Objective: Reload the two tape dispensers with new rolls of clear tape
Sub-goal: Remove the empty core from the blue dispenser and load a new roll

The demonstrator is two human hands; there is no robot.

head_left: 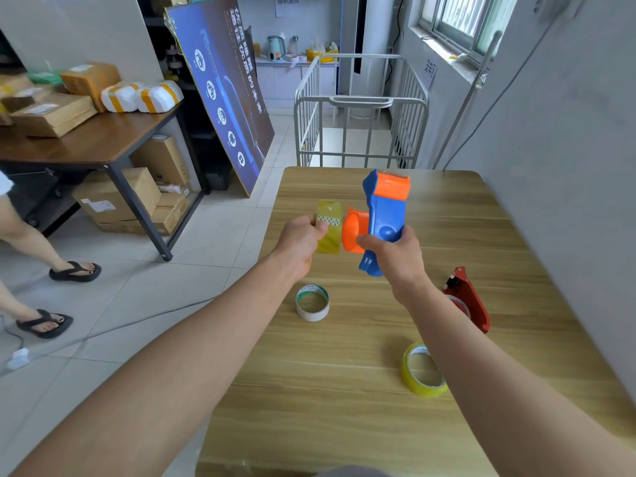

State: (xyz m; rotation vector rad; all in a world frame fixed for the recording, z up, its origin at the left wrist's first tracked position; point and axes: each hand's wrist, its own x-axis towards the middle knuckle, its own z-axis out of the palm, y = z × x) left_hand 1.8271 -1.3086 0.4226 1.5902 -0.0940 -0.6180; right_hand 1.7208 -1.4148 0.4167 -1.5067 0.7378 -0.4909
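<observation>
A person stands at a wooden table (344, 401), both bare forearms reaching forward over it. The right hand (395, 254) is closed around the lower handle of a blue and orange tape dispenser (383, 215), holding it upright above the table with its orange cutter guard at the top. The dispenser's orange spool hub (354, 232) sticks out sideways to the left, its open end facing the other hand.

The left hand (301, 241) pinches a new roll of clear, yellowish tape (329, 227), thumb on its outer face. The roll stands on edge just to the left of the hub, nearly touching it, and its central hole appears to face the hub. The coming move therefore seems to be a short slide to the right, pushing the roll onto the hub along the hub's sideways axis. The left hand is the nearer one to do it.

On the table below lie an empty cardboard tape core (312, 302), a second new roll of clear tape (423, 370) near the right forearm, and a red tape dispenser (469, 299) to the right, which looks not yet reloaded.
</observation>
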